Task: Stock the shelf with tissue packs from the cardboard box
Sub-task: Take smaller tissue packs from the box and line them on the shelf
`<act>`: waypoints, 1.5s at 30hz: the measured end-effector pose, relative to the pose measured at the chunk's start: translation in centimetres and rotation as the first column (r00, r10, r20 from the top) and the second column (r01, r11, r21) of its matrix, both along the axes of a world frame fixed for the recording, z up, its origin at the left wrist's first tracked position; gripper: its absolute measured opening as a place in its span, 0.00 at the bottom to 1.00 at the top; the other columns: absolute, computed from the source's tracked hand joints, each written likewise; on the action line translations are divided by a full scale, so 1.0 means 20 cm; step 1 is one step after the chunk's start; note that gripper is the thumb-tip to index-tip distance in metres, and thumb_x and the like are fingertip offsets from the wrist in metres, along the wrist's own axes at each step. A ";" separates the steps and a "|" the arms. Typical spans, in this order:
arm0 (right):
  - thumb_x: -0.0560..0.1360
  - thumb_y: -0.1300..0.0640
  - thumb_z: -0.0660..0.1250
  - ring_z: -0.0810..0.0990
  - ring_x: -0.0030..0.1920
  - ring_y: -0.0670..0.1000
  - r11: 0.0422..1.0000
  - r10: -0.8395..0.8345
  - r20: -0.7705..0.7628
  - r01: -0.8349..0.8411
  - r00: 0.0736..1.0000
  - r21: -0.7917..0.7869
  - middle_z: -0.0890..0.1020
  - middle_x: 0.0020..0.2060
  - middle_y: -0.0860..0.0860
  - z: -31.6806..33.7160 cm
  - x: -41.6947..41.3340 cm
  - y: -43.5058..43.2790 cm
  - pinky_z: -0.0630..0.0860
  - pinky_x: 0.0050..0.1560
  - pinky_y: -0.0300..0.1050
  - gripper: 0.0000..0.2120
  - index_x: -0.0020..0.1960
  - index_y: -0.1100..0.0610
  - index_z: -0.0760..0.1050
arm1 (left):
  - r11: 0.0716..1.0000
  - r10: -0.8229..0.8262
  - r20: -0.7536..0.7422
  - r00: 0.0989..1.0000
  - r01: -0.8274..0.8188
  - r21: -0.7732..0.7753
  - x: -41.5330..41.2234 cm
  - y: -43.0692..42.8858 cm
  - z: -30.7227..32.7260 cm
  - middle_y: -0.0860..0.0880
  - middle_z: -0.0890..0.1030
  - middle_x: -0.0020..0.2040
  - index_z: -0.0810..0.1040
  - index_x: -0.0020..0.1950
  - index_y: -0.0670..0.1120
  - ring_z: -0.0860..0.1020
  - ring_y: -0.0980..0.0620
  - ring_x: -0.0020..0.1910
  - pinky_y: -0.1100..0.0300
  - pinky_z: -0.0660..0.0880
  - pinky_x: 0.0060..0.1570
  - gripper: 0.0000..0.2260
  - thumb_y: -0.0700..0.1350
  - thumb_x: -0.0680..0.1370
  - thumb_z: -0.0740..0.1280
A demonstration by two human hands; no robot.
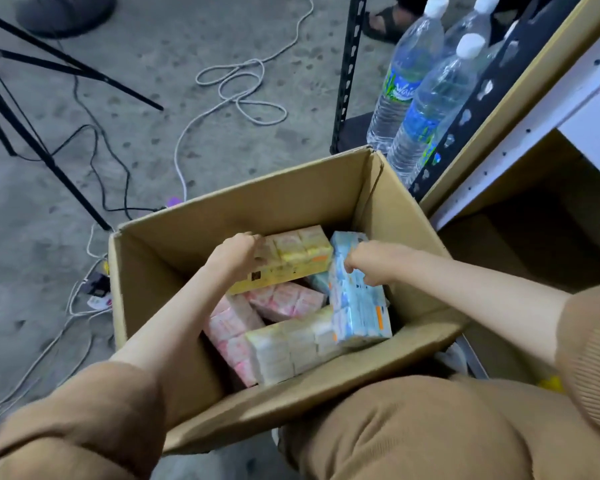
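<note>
An open cardboard box [257, 209] stands on the floor in front of my knee, with several tissue packs inside. My left hand [236, 252] grips the end of a yellow tissue pack [295, 258] lifted above the others. My right hand [368, 263] grips the top of a blue tissue pack [357, 313] standing on end against the box's right wall. Pink packs [284, 299] and a pale yellow-white pack [291, 348] lie underneath. The shelf [520, 147] rises at the right, its lower bay dark.
Large water bottles [426, 98] stand on a black metal rack [347, 71] behind the box. A tripod [32, 133], loose cables [236, 95] and a power strip [97, 289] lie on the concrete floor to the left. Another person's feet show at the top.
</note>
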State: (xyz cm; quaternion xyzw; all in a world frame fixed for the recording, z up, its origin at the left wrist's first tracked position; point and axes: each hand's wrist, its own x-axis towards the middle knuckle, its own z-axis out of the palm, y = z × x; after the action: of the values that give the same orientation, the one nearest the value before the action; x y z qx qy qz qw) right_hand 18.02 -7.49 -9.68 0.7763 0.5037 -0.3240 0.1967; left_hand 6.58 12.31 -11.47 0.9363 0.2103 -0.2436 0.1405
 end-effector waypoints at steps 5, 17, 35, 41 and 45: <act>0.74 0.69 0.57 0.74 0.62 0.57 0.976 0.217 0.026 -0.217 0.976 -0.008 0.73 0.63 0.56 -0.11 0.00 0.05 0.72 0.51 0.48 0.19 0.65 0.61 0.68 | 0.999 0.031 -0.006 0.999 -0.031 -0.028 0.04 0.03 -0.12 0.42 0.73 0.67 0.70 0.68 0.42 0.74 0.40 0.63 0.49 0.74 0.59 0.19 0.47 0.79 0.61; 0.75 0.63 0.62 0.67 0.69 0.57 0.844 0.525 0.039 -0.514 0.850 -0.152 0.69 0.67 0.56 -0.33 -0.02 0.06 0.66 0.69 0.50 0.25 0.71 0.61 0.64 | 0.999 0.029 -0.071 0.997 -0.031 -0.037 0.07 -0.01 -0.20 0.41 0.73 0.62 0.73 0.65 0.41 0.72 0.41 0.63 0.51 0.72 0.60 0.24 0.50 0.73 0.70; 0.70 0.61 0.70 0.73 0.63 0.57 0.788 0.610 0.019 -0.603 0.792 -0.124 0.76 0.62 0.56 -0.43 0.05 0.02 0.76 0.59 0.53 0.23 0.64 0.60 0.72 | 0.992 0.123 -0.150 0.981 -0.121 0.023 0.07 -0.06 -0.12 0.43 0.79 0.55 0.75 0.56 0.41 0.78 0.42 0.54 0.55 0.71 0.46 0.25 0.53 0.65 0.77; 0.64 0.62 0.71 0.84 0.45 0.52 0.712 0.577 0.300 -0.648 0.760 0.272 0.85 0.44 0.53 -0.33 0.02 -0.09 0.81 0.46 0.41 0.14 0.50 0.60 0.81 | 0.966 0.154 0.014 0.988 -0.153 0.210 -0.09 -0.07 0.04 0.43 0.80 0.55 0.75 0.58 0.44 0.78 0.39 0.55 0.54 0.74 0.48 0.25 0.55 0.67 0.75; 0.55 0.43 0.78 0.84 0.33 0.49 0.796 0.366 0.297 -0.462 0.882 0.391 0.85 0.33 0.51 -0.28 -0.11 -0.09 0.79 0.32 0.36 0.22 0.40 0.59 0.83 | 0.948 0.148 0.036 0.988 -0.152 0.281 -0.18 -0.03 0.08 0.42 0.81 0.56 0.74 0.58 0.43 0.79 0.38 0.55 0.53 0.75 0.47 0.22 0.51 0.69 0.74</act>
State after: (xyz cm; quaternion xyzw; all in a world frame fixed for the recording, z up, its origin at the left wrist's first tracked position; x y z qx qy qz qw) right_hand 15.85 -9.23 -15.36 0.6998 0.6996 -0.0648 0.1288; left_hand 2.97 11.73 -9.91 0.9298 0.3126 -0.1927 0.0249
